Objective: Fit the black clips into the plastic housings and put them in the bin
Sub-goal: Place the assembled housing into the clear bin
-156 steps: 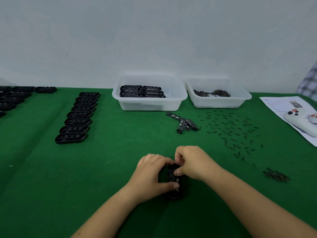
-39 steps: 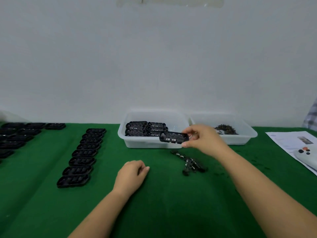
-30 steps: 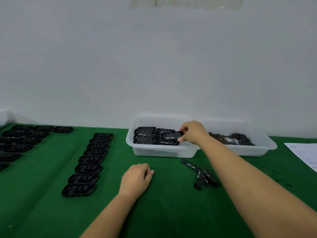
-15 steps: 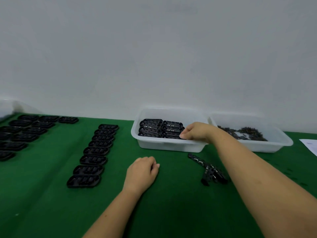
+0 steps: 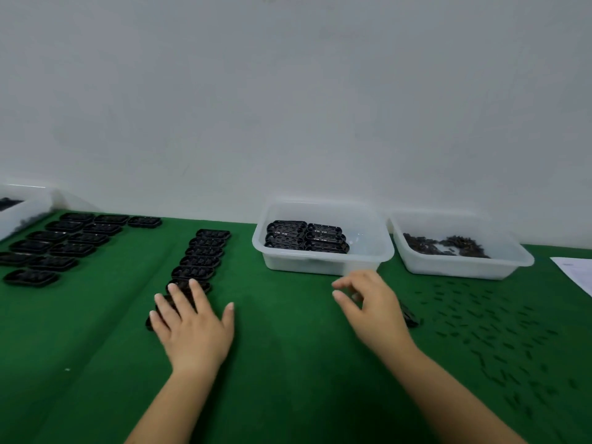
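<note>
Your left hand [image 5: 192, 328] is flat, fingers spread & straight, palm down over the near end of the housing row [image 5: 201, 261]. It covers the nearest housings; whether it's touching them or just above, can't tell. Nothing gripped.

Your right hand [image 5: 368, 302] hangs just above the worktop [image 5: 288, 363], fingers loosely curled, holding nothing. It's just in front of the bin [image 5: 323, 264], apart from the rim. Right behind that hand, partly hidden, a small black clump of clips [image 5: 408, 315] lies on the green cloth.

In the bin: finished housings [image 5: 306, 240] stacked in two neat columns at the left side, well away from both hands.

The housing row runs from your left hand back toward the wall, one after another. More housings [image 5: 64, 245] sit in two rows far left, beside a white tub [image 5: 22, 209] at the edge.

Right of the bin, a 2nd tub [image 5: 461, 264] holds dark small parts. Tiny dark pieces [image 5: 487, 334] are scattered on the cloth to the right of your right hand. A paper [image 5: 573, 270] corner shows at far right.
</note>
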